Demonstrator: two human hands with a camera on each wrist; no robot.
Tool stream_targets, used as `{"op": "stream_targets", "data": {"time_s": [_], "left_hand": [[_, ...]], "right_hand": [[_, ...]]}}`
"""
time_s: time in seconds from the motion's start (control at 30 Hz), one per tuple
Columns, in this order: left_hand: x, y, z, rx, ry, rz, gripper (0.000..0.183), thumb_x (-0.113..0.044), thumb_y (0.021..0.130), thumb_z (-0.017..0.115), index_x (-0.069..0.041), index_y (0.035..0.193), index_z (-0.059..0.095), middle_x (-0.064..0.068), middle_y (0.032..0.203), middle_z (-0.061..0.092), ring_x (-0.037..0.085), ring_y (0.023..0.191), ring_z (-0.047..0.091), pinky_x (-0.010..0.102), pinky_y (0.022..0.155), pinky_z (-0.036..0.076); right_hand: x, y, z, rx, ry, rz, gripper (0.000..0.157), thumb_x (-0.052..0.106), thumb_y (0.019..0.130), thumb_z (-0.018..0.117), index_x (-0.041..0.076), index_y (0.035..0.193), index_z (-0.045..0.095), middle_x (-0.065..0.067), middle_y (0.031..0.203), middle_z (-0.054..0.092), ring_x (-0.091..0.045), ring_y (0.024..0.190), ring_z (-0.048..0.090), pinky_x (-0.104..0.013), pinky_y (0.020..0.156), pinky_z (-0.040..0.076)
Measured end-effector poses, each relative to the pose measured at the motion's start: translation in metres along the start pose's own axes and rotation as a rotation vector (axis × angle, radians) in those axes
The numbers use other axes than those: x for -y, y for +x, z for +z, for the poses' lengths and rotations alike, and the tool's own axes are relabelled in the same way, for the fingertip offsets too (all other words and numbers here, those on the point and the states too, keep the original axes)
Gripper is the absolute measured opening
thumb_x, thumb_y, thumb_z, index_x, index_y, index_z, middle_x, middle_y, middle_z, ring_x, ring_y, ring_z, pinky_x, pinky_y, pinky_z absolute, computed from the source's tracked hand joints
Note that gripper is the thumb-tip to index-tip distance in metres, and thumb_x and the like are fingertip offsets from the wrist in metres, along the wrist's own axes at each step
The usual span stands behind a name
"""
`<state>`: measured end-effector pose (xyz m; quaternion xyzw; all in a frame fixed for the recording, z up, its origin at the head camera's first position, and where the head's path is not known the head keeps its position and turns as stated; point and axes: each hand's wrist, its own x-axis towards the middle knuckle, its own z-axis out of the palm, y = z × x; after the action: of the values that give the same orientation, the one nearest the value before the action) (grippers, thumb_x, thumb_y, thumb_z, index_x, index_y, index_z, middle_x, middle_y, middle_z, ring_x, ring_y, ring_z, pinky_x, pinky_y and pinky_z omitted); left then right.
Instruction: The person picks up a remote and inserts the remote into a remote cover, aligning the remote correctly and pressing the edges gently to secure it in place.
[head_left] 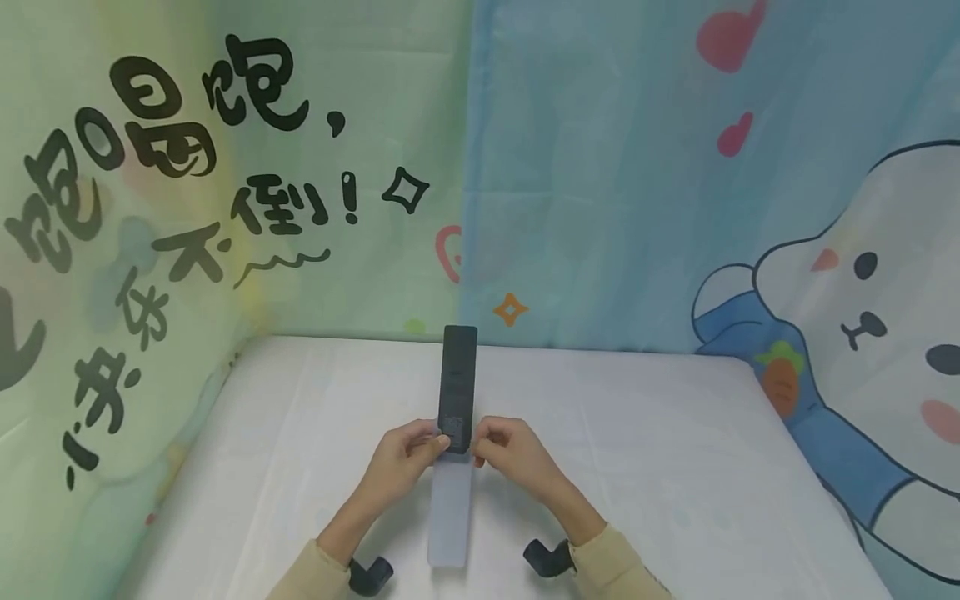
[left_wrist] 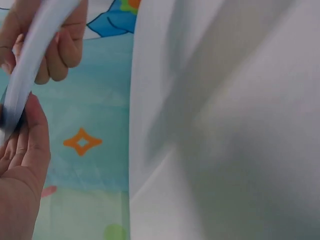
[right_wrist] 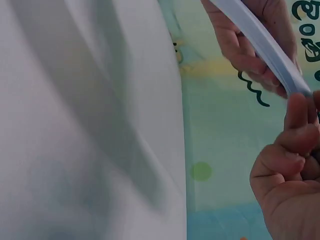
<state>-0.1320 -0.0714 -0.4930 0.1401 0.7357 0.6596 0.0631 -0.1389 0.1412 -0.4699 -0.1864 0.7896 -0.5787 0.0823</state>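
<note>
A slim black bar with a small printed patch near its lower end points away from me, above the white table. A pale, translucent sleeve extends from its lower end toward me; in the right wrist view the sleeve looks like a long, bent strip. My left hand grips the bar and sleeve from the left, thumb on the bar's lower end. On the other side, my right hand pinches the sleeve's edge with curled fingers. Both hands meet where bar and sleeve overlap.
The table has a white cloth. Behind it hangs a printed curtain with dark lettering and a cartoon animal. A black wrist mount sits by the left sleeve cuff, another black mount by the right.
</note>
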Motion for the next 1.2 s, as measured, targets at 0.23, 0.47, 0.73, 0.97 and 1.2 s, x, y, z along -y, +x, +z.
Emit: {"op": "stream_targets", "data": {"time_s": [0.23,0.47,0.73,0.97,1.2], "left_hand": [[-0.002,-0.002,0.003,-0.020,-0.042,-0.031,0.033,-0.024,0.098,0.067,0.002,0.119,0.067,0.014,0.107,0.073,0.025,0.100,0.071,0.034,0.084,0.056],[0.000,-0.004,0.007,-0.031,-0.086,-0.064,0.032,-0.024,0.097,0.069,0.002,0.115,0.068,0.014,0.103,0.074,0.026,0.099,0.071,0.036,0.084,0.056],[0.001,-0.006,0.015,0.007,-0.046,-0.070,0.033,-0.027,0.097,0.069,-0.001,0.116,0.069,0.010,0.102,0.074,0.022,0.097,0.071,0.035,0.082,0.057],[0.001,-0.007,0.015,0.071,-0.084,-0.066,0.037,-0.028,0.099,0.065,0.003,0.120,0.066,0.013,0.108,0.073,0.025,0.102,0.070,0.033,0.083,0.056],[0.004,-0.007,0.010,0.090,-0.074,-0.080,0.038,-0.028,0.100,0.064,0.004,0.121,0.065,0.016,0.113,0.071,0.028,0.102,0.070,0.032,0.083,0.056]], "right_hand": [[-0.004,-0.001,-0.011,0.040,-0.017,0.015,0.006,0.006,0.096,0.064,0.004,0.091,0.066,-0.008,0.081,0.064,-0.017,0.070,0.059,-0.026,0.061,0.045],[-0.004,0.002,-0.014,-0.064,-0.005,0.022,0.015,0.016,0.099,0.065,0.003,0.105,0.064,-0.009,0.087,0.060,-0.017,0.071,0.052,-0.028,0.063,0.045],[0.004,0.012,-0.013,-0.154,0.021,0.047,0.022,0.021,0.100,0.065,0.004,0.113,0.067,-0.006,0.092,0.070,-0.030,0.079,0.058,-0.034,0.066,0.048],[0.007,0.016,-0.015,-0.175,0.032,0.040,0.021,0.019,0.099,0.066,0.001,0.109,0.069,-0.006,0.090,0.071,-0.024,0.077,0.055,-0.030,0.067,0.046],[0.008,0.017,-0.017,-0.174,0.017,-0.007,0.018,0.017,0.099,0.066,0.001,0.105,0.069,-0.007,0.090,0.070,-0.018,0.078,0.057,-0.029,0.067,0.047]]}}
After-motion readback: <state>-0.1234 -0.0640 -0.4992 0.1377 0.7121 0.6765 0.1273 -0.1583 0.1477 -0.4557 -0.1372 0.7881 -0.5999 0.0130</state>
